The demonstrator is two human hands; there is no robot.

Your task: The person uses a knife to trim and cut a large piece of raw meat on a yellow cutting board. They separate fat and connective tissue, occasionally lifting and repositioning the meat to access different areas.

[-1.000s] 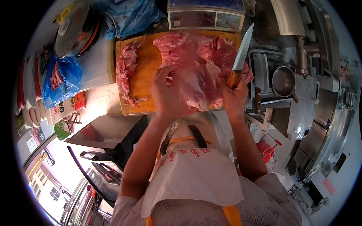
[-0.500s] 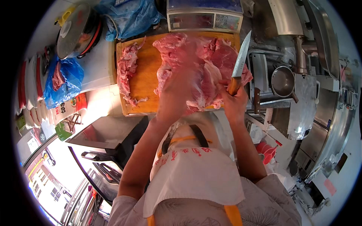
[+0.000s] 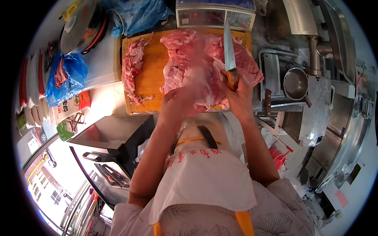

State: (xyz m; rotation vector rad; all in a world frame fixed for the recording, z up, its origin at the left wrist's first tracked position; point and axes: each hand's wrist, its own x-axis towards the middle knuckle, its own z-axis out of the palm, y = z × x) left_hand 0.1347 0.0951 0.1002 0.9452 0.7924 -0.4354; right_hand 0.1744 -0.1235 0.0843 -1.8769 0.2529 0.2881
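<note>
A large slab of raw meat (image 3: 179, 49) spreads over the middle and right of a wooden cutting board (image 3: 151, 74). My right hand (image 3: 239, 103) is closed round the wooden handle of a knife (image 3: 229, 49). Its long blade points away from me above the right part of the meat. At the slab's near edge is my left hand (image 3: 173, 105), its fingers lost in a hazy smear down the middle of the picture. Whether they grip the meat does not show. A narrow strip of meat trimmings (image 3: 133, 65) lies along the board's left side.
Behind the board stands a weighing scale (image 3: 214, 17). Blue plastic bags (image 3: 136, 17) and a lidded pan (image 3: 78, 27) are at the far left. To the right, a saucepan (image 3: 295, 83) and another knife with a brown handle (image 3: 267, 103) rest near metal trays.
My right hand has carried the knife left over the meat, and the blade now leans slightly left instead of right. My left hand has shifted a little at the near edge.
</note>
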